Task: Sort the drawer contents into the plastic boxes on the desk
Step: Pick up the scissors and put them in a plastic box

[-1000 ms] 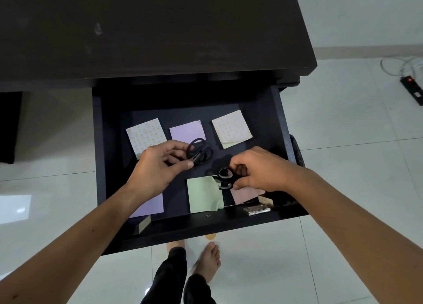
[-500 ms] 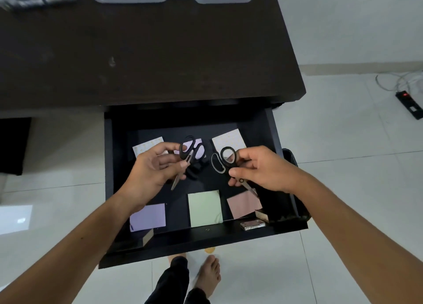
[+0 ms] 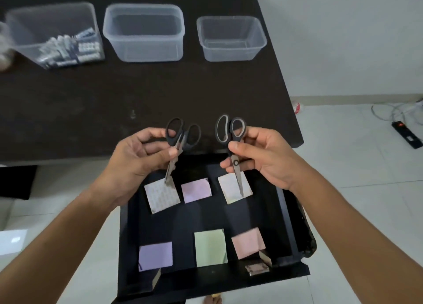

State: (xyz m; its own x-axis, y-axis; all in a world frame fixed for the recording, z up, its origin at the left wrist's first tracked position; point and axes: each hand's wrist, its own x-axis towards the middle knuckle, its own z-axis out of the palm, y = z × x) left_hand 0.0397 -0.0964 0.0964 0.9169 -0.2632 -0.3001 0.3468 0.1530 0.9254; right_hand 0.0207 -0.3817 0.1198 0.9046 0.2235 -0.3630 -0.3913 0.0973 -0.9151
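Pale tiled floor (image 3: 357, 212) surrounds a dark worktop (image 3: 91, 102) carrying three clear plastic boxes (image 3: 144, 32) in a row along its far side, the leftmost partly filled. Below, the open drawer (image 3: 286, 223) holds six coloured paper squares (image 3: 210, 247). Left hand (image 3: 135, 159) pinches all-black scissors (image 3: 180, 141); right hand (image 3: 263, 157) pinches grey-lined scissors (image 3: 231, 139), both above the drawer, blades down. A power strip (image 3: 407, 138) lies on the floor at right.
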